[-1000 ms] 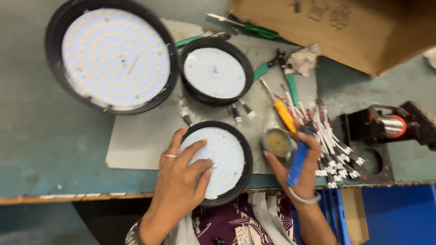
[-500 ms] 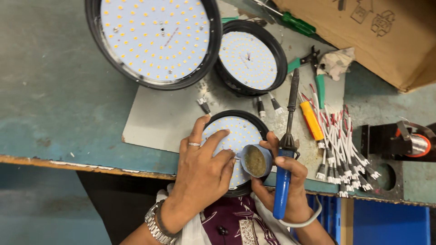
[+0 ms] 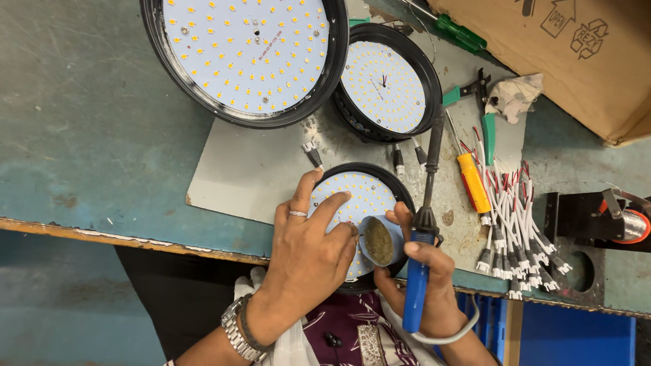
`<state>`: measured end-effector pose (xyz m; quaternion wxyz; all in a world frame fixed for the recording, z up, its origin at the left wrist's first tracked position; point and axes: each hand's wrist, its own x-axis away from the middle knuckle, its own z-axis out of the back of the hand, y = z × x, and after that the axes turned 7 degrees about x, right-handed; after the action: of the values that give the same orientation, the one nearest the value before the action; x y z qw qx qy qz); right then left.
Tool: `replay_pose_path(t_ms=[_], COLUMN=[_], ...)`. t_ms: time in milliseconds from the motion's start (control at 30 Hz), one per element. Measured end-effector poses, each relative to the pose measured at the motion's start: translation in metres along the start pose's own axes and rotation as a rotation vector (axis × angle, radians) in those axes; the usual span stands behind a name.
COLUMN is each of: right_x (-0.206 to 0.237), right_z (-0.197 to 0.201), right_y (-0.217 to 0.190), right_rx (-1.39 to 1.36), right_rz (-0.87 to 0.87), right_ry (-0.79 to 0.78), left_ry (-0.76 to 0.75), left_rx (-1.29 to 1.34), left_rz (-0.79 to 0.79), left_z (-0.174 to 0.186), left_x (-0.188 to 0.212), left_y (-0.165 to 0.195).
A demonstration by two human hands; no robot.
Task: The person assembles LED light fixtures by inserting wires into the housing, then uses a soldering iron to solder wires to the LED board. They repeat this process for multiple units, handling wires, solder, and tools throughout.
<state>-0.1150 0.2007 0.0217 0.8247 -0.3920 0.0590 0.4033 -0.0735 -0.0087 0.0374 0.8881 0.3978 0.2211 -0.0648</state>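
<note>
Left hand (image 3: 308, 254) lies flat over the near-left part of the small LED light disc (image 3: 363, 196), fingers spread and pressing it down, nothing gripped. A second ago this hand sat higher on the disc; it has slid toward the near rim as the disc came closer to the tabletop (image 3: 102, 135) edge.

Right hand (image 3: 424, 285) is closed around the blue handle of the soldering iron (image 3: 424, 237), its tip pointing away over the grey mat (image 3: 251, 169). The same hand also pinches a small round tin (image 3: 378, 240) of brownish paste, now held against the disc's near-right rim; earlier the tin was out to the right beside the wire bundle, with the iron angled low. So tin and iron have both been brought up to the disc, which reads as solder work at hand.

Right of the hands: white connector leads (image 3: 519, 224), yellow-handled screwdriver (image 3: 472, 181). Farther off: medium LED disc (image 3: 383, 85), large LED disc (image 3: 247, 51), green-handled cutters (image 3: 483, 112), cardboard box (image 3: 576, 54)
</note>
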Motion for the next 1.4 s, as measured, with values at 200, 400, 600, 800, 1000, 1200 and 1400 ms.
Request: replay_pose_path(t_ms=[200, 400, 600, 800, 1000, 1200, 1400], right_x=[0.001, 0.008, 0.025, 0.034, 0.046, 0.07, 0.096], right_z=[-0.001, 0.009, 0.034, 0.042, 0.038, 0.045, 0.04], right_y=[0.001, 0.012, 0.036, 0.055, 0.053, 0.05, 0.048], right_rx=[-0.002, -0.017, 0.037, 0.26, 0.105, -0.138, -0.393], right_rz=[0.021, -0.027, -0.146, -0.247, -0.148, -0.21, -0.169], right_ry=[-0.008, 0.157, 0.386, 0.38, 0.536, 0.687, 0.722], left_ry=[0.0, 0.019, 0.024, 0.026, 0.021, 0.004, -0.018], left_rx=[0.018, 0.03, 0.032, 0.02, 0.004, -0.016, -0.009], left_rz=[0.016, -0.012, -0.02, -0.024, -0.013, -0.008, -0.036], left_z=[-0.001, 0.0, -0.001, -0.002, -0.002, -0.002, 0.0], left_x=[0.0, 0.002, 0.004, 0.004, 0.003, 0.003, 0.002], left_y=[-0.002, -0.004, -0.006, -0.005, -0.004, -0.003, -0.004])
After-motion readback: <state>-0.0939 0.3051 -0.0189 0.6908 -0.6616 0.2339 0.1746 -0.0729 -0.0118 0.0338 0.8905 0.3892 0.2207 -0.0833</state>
